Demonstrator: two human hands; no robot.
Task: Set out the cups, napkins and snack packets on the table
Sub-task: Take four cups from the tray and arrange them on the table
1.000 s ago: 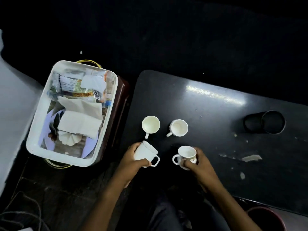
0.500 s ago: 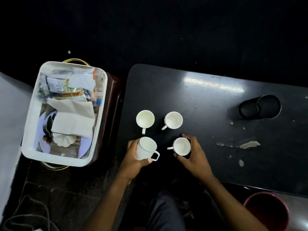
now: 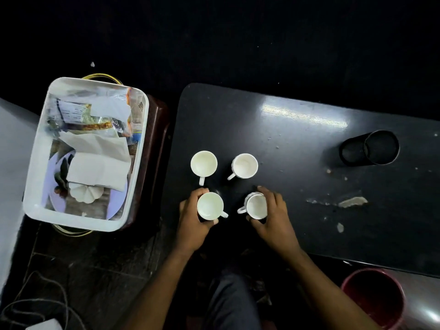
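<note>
Several white cups stand upright on the black table (image 3: 297, 144) in two rows. The far pair are a left cup (image 3: 203, 163) and a right cup (image 3: 245, 166), both untouched. My left hand (image 3: 192, 220) wraps the near left cup (image 3: 210, 206), its handle pointing right. My right hand (image 3: 273, 217) grips the near right cup (image 3: 256, 206), handle pointing left. A white tray (image 3: 33, 177) to the left holds folded napkins (image 3: 100, 170) and snack packets (image 3: 90, 115).
A black mesh holder (image 3: 370, 148) lies on its side at the table's right. White scuffs (image 3: 352, 201) mark the tabletop. A dark red bucket (image 3: 373, 298) sits at the lower right. The tray rests on a brown stool (image 3: 157, 139). Cables (image 3: 35, 303) lie on the floor.
Both near cups have gone from tilted in my hands to upright on the table. The left cup has moved forward into line below the far left cup.
</note>
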